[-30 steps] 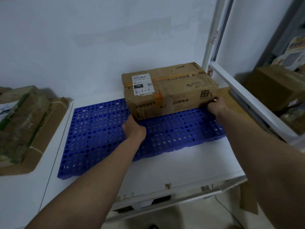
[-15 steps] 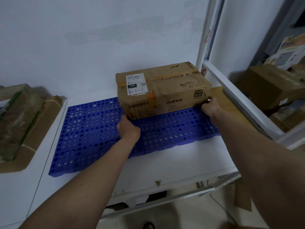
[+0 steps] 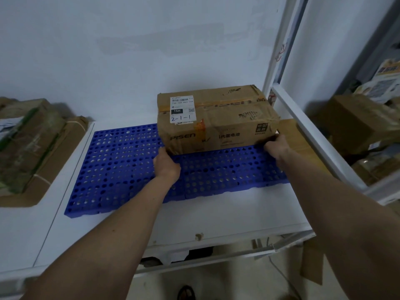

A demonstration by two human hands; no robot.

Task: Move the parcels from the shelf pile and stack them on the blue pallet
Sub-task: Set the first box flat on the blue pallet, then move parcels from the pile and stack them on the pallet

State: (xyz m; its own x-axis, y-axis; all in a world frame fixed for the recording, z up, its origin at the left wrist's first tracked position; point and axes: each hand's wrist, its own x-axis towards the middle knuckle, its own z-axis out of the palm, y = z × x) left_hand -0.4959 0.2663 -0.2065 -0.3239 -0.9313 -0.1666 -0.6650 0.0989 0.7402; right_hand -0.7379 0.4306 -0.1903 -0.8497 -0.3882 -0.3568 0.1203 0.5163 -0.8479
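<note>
A brown cardboard parcel (image 3: 216, 120) with a white shipping label and "PISEN" print rests on the back right part of the blue perforated pallet (image 3: 121, 169). My left hand (image 3: 166, 165) grips the parcel's lower front left corner. My right hand (image 3: 276, 146) holds its lower front right corner. The pallet lies flat on a white table (image 3: 194, 213) against the wall.
A wrapped brown parcel (image 3: 30, 141) lies on flattened cardboard at the left. A white shelf frame (image 3: 303, 126) runs along the right, with more cardboard boxes (image 3: 357, 120) behind it. A flat cardboard piece (image 3: 290, 131) lies at the pallet's right end.
Both hands stay on the parcel's lower corners. The parcel keeps its place on the pallet's back right; only the camera has shifted a little.
</note>
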